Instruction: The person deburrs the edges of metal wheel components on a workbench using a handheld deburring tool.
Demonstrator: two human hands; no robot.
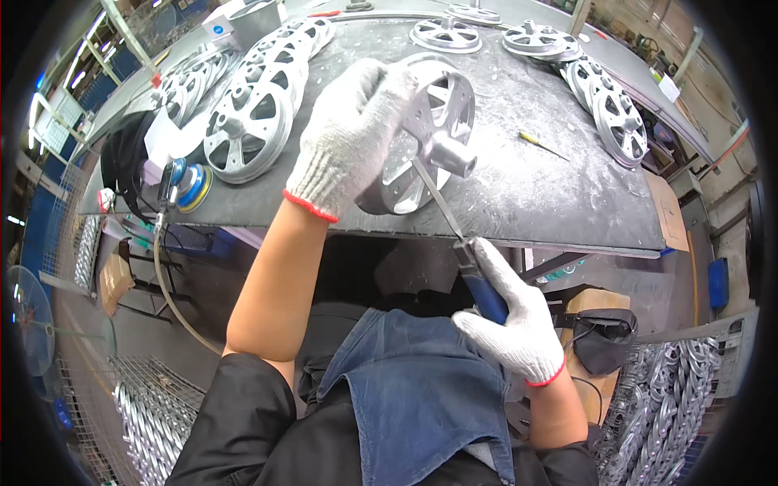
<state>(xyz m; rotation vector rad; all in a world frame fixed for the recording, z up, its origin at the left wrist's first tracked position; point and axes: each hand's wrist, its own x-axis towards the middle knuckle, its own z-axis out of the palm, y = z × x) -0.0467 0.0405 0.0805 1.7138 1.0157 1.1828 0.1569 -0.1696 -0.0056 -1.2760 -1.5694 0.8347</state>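
My left hand [350, 138] grips the tilted wheel [428, 138] rim, my right hand [515, 320] clasps the file [458, 235], blade angled up-left, tip seemingly beneath the hub [450, 154].

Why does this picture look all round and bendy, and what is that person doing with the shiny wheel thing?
The camera sits on the person's head and looks down, and its wide lens bends straight edges. So you see the person's own arms reaching up from the bottom.

Both hands wear white knitted gloves. The left hand holds a silver metal wheel tilted on edge on the grey workbench. The right hand grips a file with a blue handle, and its thin blade touches the wheel near the hub.

More wheels like it lie in rows along the bench. A small screwdriver lies to the right, and a round sanding tool sits at the left edge.
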